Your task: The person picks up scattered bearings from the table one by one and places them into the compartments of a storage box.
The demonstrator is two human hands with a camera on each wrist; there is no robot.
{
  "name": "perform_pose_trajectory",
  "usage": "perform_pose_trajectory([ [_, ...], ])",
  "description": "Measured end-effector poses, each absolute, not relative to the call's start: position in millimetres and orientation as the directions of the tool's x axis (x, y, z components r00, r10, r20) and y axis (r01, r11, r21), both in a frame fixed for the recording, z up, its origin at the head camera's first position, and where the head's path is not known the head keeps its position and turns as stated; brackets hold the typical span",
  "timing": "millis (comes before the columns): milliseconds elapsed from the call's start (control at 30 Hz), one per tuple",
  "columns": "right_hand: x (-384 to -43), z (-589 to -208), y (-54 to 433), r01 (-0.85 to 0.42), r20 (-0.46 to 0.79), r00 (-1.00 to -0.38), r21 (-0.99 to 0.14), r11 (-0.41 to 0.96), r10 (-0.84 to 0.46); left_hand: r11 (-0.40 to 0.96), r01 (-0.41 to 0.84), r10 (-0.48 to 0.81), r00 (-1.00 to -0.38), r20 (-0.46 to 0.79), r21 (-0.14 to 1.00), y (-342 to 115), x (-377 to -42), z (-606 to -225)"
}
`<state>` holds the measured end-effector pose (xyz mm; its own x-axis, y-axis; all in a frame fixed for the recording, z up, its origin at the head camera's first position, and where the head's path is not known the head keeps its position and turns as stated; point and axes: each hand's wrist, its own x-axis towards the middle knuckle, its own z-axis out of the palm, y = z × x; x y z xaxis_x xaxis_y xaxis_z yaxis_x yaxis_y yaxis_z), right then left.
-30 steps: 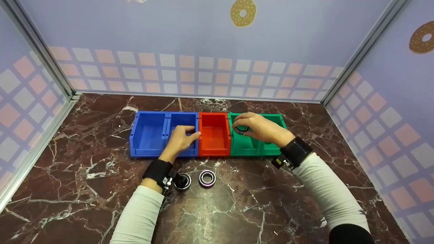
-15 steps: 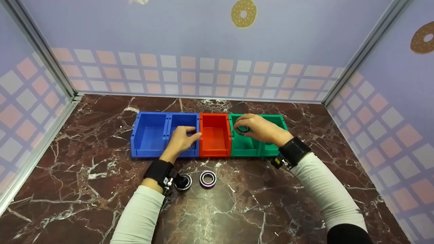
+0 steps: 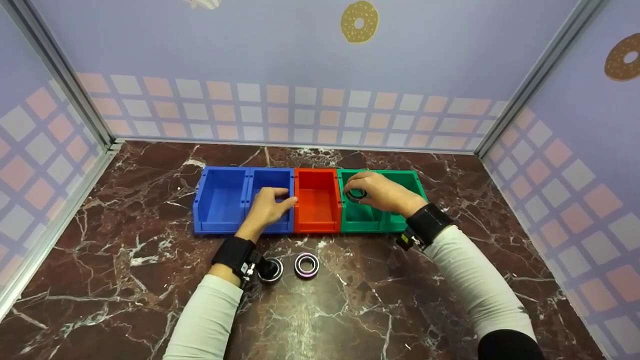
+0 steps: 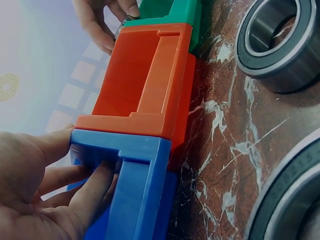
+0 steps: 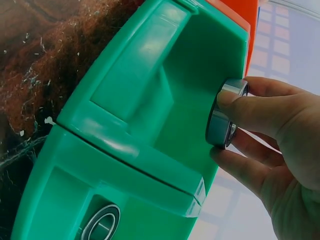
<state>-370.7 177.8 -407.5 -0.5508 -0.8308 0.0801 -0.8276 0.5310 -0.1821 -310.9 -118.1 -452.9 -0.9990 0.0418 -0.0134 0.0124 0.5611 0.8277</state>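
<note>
My right hand (image 3: 382, 192) pinches a ball bearing (image 5: 226, 114) between thumb and fingers. It holds the bearing on edge over the inner green bin (image 5: 197, 60), near the bin's back. My left hand (image 3: 266, 207) is at the inner blue bin (image 4: 127, 190), its thumb on the side rim beside the red bin (image 3: 316, 205) and its fingers curled inside, gripping the wall. Another bearing (image 5: 101, 223) lies in the outer green bin. On the table, one bearing (image 3: 306, 265) sits in front of the red bin; a second bearing (image 3: 276, 270) is partly hidden by the left wrist camera.
The bins stand side by side in one row, with an outer blue bin (image 3: 218, 200) at the left end. They rest on a brown marbled table (image 3: 150, 280). Patterned panels (image 3: 300, 60) enclose the back and sides.
The right wrist has shifted slightly left and the held bearing tilts a little differently, still over the inner green bin. The left hand keeps its place; the view has shifted slightly.
</note>
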Motion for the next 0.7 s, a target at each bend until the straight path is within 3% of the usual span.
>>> perform_pose_trajectory([
  [700, -375.4, -412.3, 179.3, -0.798, 0.059, -0.589, -0.196, 0.569, -0.806, 0.556, 0.004, 0.041, -0.999, -0.022, 0.831, -118.1, -310.1, -451.4],
])
